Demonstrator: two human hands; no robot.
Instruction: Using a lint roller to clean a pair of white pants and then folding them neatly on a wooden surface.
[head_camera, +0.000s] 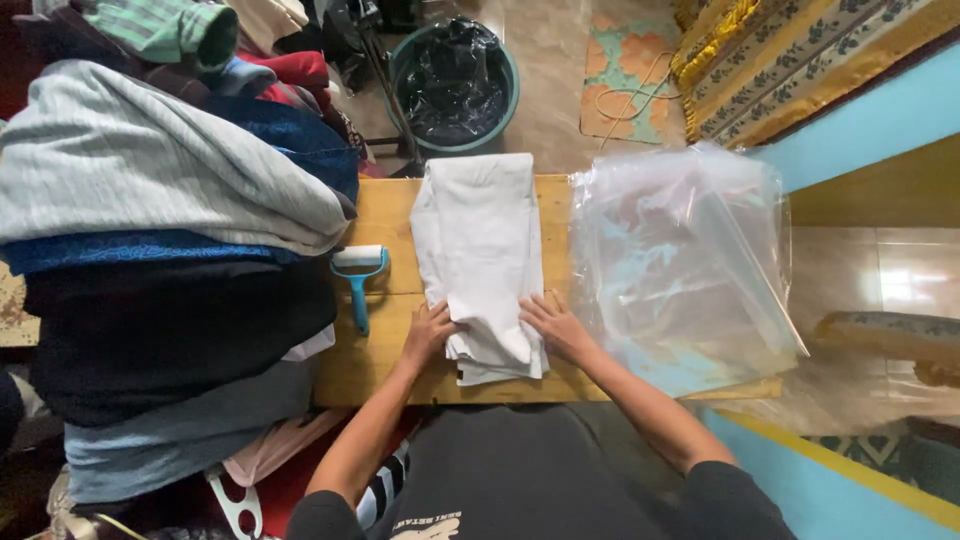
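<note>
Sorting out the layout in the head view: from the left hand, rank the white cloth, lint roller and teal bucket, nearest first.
1. White cloth: under the left hand, touching.
2. Lint roller: just to its left, on the wooden table.
3. Teal bucket: on the floor beyond the table.

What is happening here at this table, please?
A person presses both hands on a folded white garment that lies on a wooden table. The left hand rests on its left edge, the right hand on its right edge. A blue lint roller lies to the left, beside a pile of folded clothes. Clear plastic bags lie to the right.
</note>
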